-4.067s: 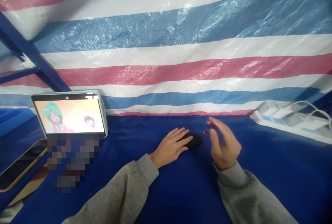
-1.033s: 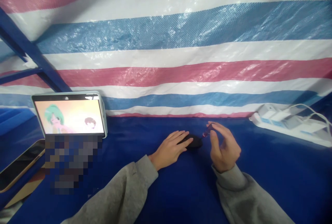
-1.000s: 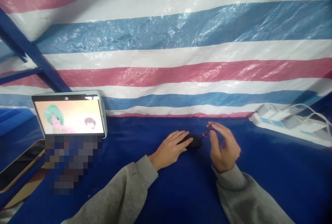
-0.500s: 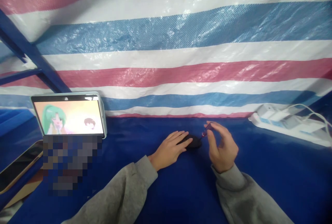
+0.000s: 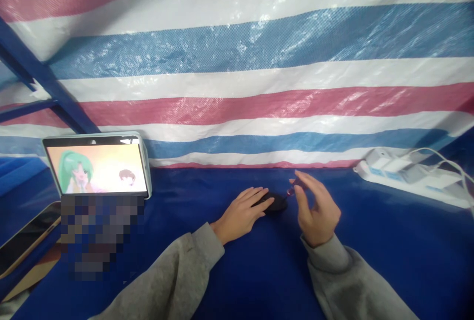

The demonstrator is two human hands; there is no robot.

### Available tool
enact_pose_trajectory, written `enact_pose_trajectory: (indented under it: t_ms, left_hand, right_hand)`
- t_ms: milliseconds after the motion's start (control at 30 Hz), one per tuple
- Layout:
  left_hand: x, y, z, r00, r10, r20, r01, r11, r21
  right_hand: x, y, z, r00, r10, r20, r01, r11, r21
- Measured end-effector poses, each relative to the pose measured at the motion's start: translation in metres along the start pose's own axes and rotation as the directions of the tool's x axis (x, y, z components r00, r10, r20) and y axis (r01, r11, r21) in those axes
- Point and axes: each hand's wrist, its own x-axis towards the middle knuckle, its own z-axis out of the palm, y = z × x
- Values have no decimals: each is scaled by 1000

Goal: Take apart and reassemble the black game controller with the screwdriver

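Note:
My left hand (image 5: pixel 244 214) lies over the left end of a flat, rounded black object (image 5: pixel 276 203) that looks like a computer mouse, gripping it against the blue tabletop with the fingers stretched across it. In my right hand (image 5: pixel 316 209), thumb and fingertips pinch a small screwdriver (image 5: pixel 291 191) with a see-through purplish-red handle. Its thin shaft slants down to the right end of the black object. Whether the tip sits in a screw is too small to make out.
A tablet (image 5: pixel 94 167) playing a cartoon stands at the left, behind a pixelated patch. Beside it lies a phone (image 5: pixel 27 236). On the right is a white power strip (image 5: pixel 414 186) with chargers and cables. A striped plastic sheet (image 5: pixel 237 107) hangs behind the blue table (image 5: pixel 259 270).
The screwdriver's handle and my right fingertips have shifted slightly to the left, and the fingers have turned a little. My left hand and the black object stay in place.

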Motion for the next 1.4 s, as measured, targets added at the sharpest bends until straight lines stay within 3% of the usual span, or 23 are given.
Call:
enact_pose_trajectory:
  t_ms: [567, 1000, 1200, 1400]
  left_hand:
    - [-1, -1, 2, 1000, -9, -10, 9, 1000, -20]
    - [0, 0, 0, 1000, -6, -6, 6, 1000, 0]
    - [-1, -1, 2, 1000, -13, -17, 13, 999, -30]
    - [-1, -1, 2, 1000, -14, -3, 14, 1000, -19]
  right_hand:
    - [-2, 1, 0, 999, 14, 30, -16, 998, 54]
    - [-2, 1, 0, 1000, 10, -18, -10, 1000, 20]
    - [-3, 0, -1, 999, 46, 23, -47, 998, 45]
    - [-7, 2, 3, 995, 80, -67, -73, 993, 96]
